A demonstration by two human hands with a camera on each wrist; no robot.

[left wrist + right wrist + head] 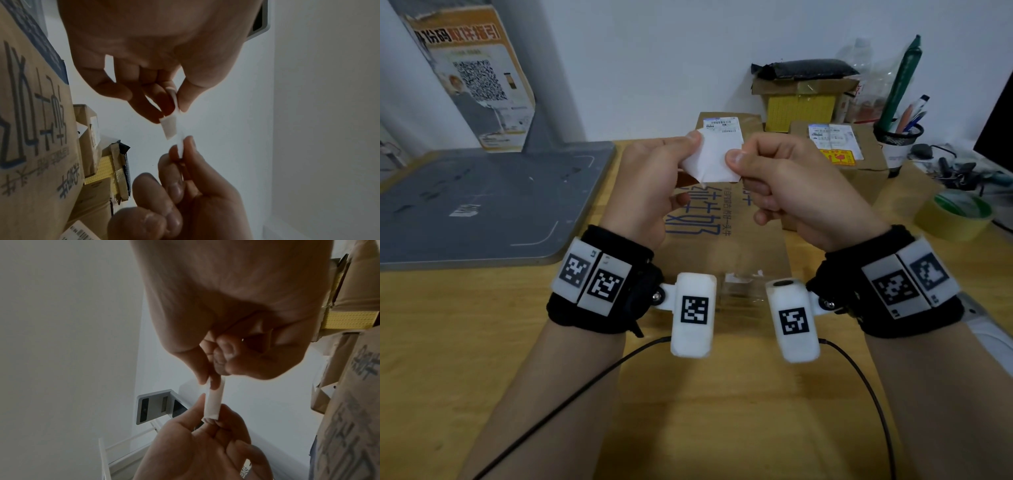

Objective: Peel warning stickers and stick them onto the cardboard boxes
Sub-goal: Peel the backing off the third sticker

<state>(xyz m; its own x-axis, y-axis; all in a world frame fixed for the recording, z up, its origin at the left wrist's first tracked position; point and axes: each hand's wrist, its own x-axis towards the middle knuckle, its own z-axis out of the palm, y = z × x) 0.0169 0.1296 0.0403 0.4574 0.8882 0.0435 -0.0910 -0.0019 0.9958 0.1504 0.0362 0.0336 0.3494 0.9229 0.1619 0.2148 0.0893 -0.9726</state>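
Note:
Above the big cardboard box [726, 246] with blue lettering, both hands hold one small white sticker sheet [714, 161]. My left hand [693, 144] pinches its upper left corner between thumb and fingers. My right hand [736, 161] pinches its right edge, other fingers curled. Only the sheet's plain white side shows. In the left wrist view the sheet [169, 128] hangs between the left hand [176, 105] and the right hand [183, 149], one layer curling away. In the right wrist view the sheet [213, 402] runs between the right hand [211, 382] and the left hand [207, 418].
A smaller cardboard box [859, 171] at the right carries a shipping label and a yellow-red warning sticker [839, 158]. Behind it stands an open box [801, 102]. A grey platform [482, 205] lies at the left. A tape roll [955, 216] and a pen holder [897, 137] stand at the right.

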